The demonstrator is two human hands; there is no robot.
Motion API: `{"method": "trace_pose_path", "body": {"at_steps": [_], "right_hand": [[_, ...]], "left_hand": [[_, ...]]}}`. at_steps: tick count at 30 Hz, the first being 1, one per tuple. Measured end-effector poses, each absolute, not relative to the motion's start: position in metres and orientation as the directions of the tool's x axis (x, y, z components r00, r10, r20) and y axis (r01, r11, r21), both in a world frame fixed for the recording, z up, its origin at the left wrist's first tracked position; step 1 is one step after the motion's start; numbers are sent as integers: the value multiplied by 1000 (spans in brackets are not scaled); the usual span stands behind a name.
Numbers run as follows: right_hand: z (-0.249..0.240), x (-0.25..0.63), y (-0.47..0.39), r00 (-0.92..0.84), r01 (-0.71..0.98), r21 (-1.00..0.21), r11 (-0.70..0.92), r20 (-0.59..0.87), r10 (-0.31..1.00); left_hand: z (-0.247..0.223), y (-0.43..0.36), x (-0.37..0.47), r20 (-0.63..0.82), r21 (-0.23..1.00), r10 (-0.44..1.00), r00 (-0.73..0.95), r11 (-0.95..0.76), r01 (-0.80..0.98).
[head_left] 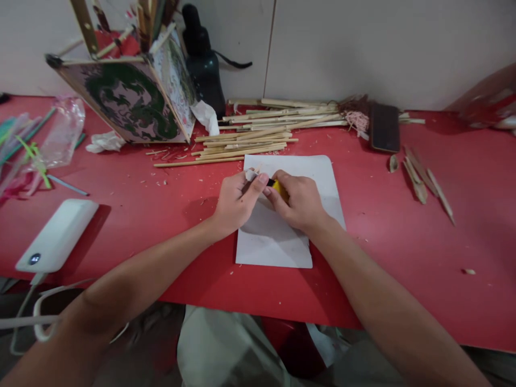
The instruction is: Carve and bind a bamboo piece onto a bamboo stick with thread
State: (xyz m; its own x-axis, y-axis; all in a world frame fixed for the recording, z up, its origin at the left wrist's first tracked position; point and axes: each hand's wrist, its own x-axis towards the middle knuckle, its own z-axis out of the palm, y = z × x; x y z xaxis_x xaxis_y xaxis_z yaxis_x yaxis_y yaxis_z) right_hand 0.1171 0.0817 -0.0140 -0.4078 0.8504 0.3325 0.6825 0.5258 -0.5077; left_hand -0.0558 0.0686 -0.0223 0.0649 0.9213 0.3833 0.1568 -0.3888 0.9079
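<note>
Both of my hands meet above a white sheet of paper (pixel 278 242) on the red table. Between the thumb and fingers of my left hand (pixel 237 201) is a small pale piece (pixel 250 174), which could be a scrap of wood or tissue. My right hand (pixel 298 199) is closed around a yellow-and-black tool (pixel 280 189) that looks like a utility knife. Its black end points left, up against my left thumb; any blade is hidden. Just beyond the paper lie thin wooden sticks (pixel 242 145) and scattered shavings.
A dragon-decorated holder (pixel 124 102) stands at back left beside a dark bottle (pixel 205 70). A white power bank (pixel 60 234) with a cable lies at left, near plastic strips (pixel 24 140). A phone (pixel 384 127) and wood slivers (pixel 417 177) are on the right.
</note>
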Motion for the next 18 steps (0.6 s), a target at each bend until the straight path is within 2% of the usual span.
{"method": "trace_pose_path", "body": {"at_steps": [8,12,18], "right_hand": [[-21,117,84,-345,770,-370,520,444,827],[-20,115,83,-302,754,-422,503,457,836],[-17,116,81,-400,627,-554,547,373,837]], "left_hand": [[-24,71,-56,428,883,904,0,-419,210],[-27,73,-56,391,906,920,-27,-379,189],[-30,70,-55,458,877,889,-19,-449,170]]}}
